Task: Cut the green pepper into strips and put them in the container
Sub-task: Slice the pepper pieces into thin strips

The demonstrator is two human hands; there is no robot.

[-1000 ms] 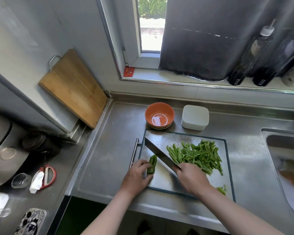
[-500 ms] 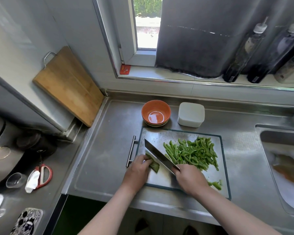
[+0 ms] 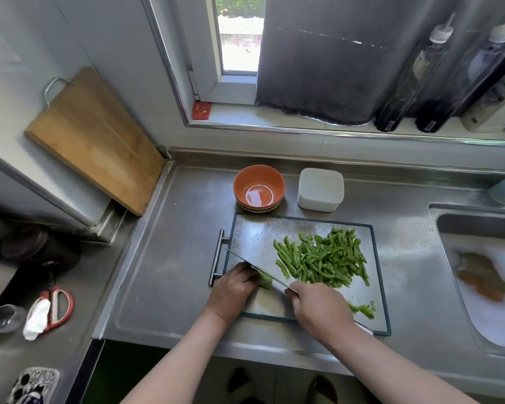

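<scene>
Head view: L hand (image 3: 231,293) is pinning an uncut pepper piece (image 3: 265,281) to the cutting board (image 3: 257,228) at its near-left corner. L fingers are curled over the piece, tips tucked just behind the blade. R hand (image 3: 318,310) is gripping the knife (image 3: 261,270), fingers clamped round the handle; the handle itself is hidden under the hand. The blade is running diagonally, edge down against the piece, tip pointing far-left.

Cut strips (image 3: 324,260) are lying heaped centre-right on the board, apart from the blade. A few offcuts (image 3: 363,309) are sitting at the near-right edge. The board is resting on the steel bench (image 3: 172,258). An orange bowl (image 3: 237,182), w/ no strips in it, and a white lidded box (image 3: 320,189) are standing side by side just beyond the far edge. Which one is the container: cannot tell.

Step in hand (est.): slicing, approaching completion; transfer not yet begun.

Next move req.: L fingers stepping back along the piece, knuckles guiding the blade, cuts staying narrow. The short stub is leaving little grip margin.
</scene>
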